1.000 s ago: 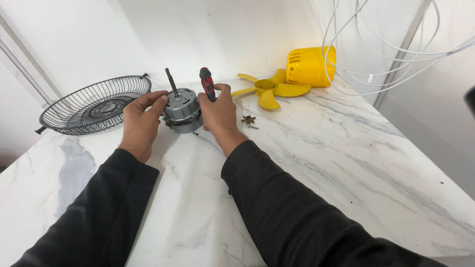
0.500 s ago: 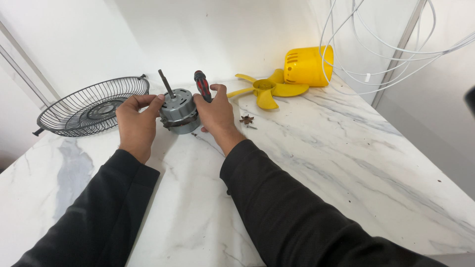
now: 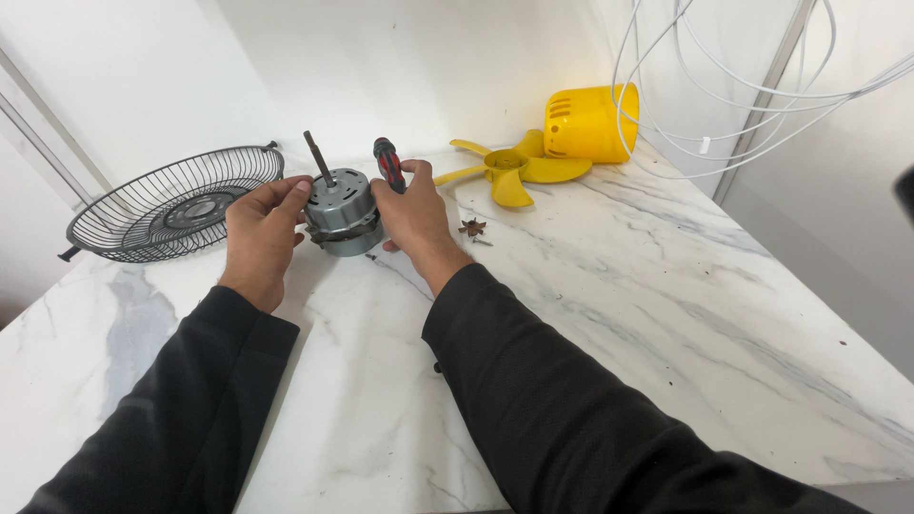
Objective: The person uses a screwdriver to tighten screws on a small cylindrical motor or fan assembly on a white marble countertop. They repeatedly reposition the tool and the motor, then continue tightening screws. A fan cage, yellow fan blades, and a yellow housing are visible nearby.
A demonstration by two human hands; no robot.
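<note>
Left of centre in the frame, a grey motor (image 3: 341, 211) with a dark shaft sticking up from its top sits on the marble bench (image 3: 609, 314). The left hand (image 3: 262, 228) cups the motor's left side, fingers curled onto the casing. The right hand (image 3: 411, 214) presses against the motor's right side and at the same time keeps a red-and-black screwdriver (image 3: 387, 164) pinned in its grip, handle pointing up; so both hands are closed on things, neither one spread wide.

Just right of the right hand a small dark star-shaped part (image 3: 471, 227) and a screw lie loose on the bench. Further toward the upper right are a yellow fan blade (image 3: 509, 171) and a yellow housing (image 3: 590, 122), with white cables (image 3: 724, 86) looping above them. A wire grill (image 3: 171, 202) rests at the upper left.

The likely trouble: the right hand does two jobs, so the screwdriver may slip or its tip scrape the casing if the motor is turned. The round motor could also roll if either hand eases off, and a sleeve sweeping the bench might knock the small loose parts away.
</note>
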